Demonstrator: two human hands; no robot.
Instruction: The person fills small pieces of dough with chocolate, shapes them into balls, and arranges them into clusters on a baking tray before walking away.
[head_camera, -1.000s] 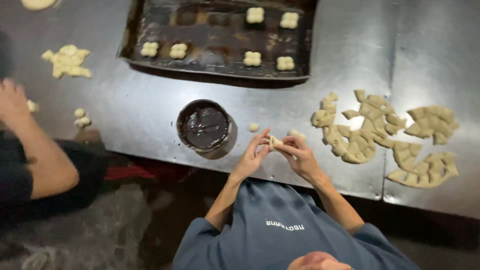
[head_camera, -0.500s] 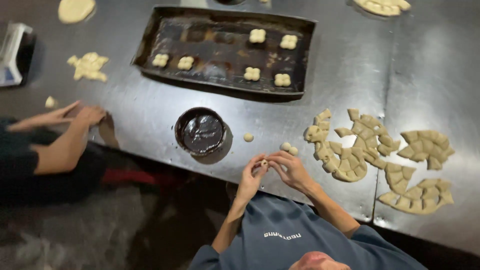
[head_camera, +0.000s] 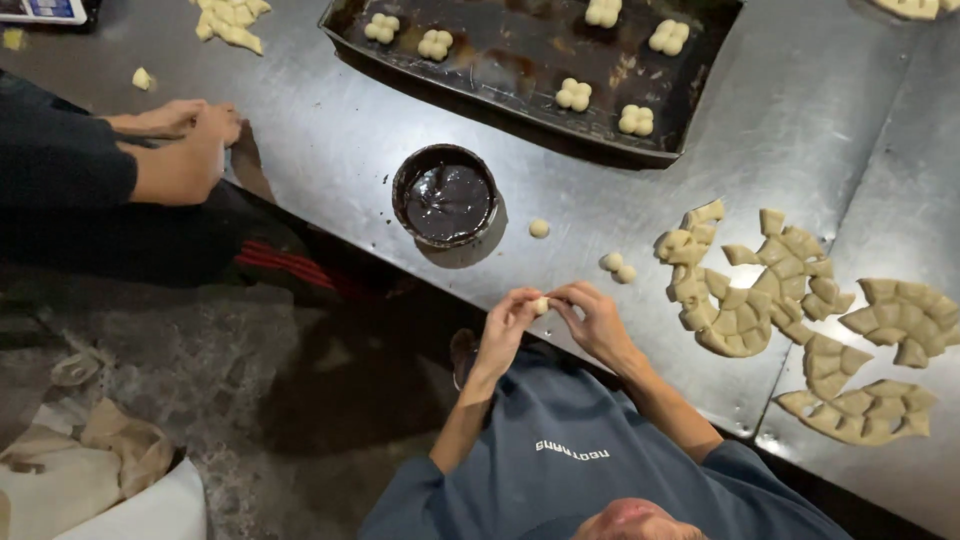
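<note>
A small dough ball (head_camera: 541, 305) is pinched between the left hand (head_camera: 507, 325) and right hand (head_camera: 596, 318) above the worktop (head_camera: 330, 150) edge, fingers closed for shaping; a bowl of dark filling (head_camera: 446, 195) is kept near.

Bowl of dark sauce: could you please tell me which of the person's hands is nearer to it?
Left. The left hand is below the bowl in the picture, slightly right; the right hand lies farther right. Both pinch a dough ball.
</note>
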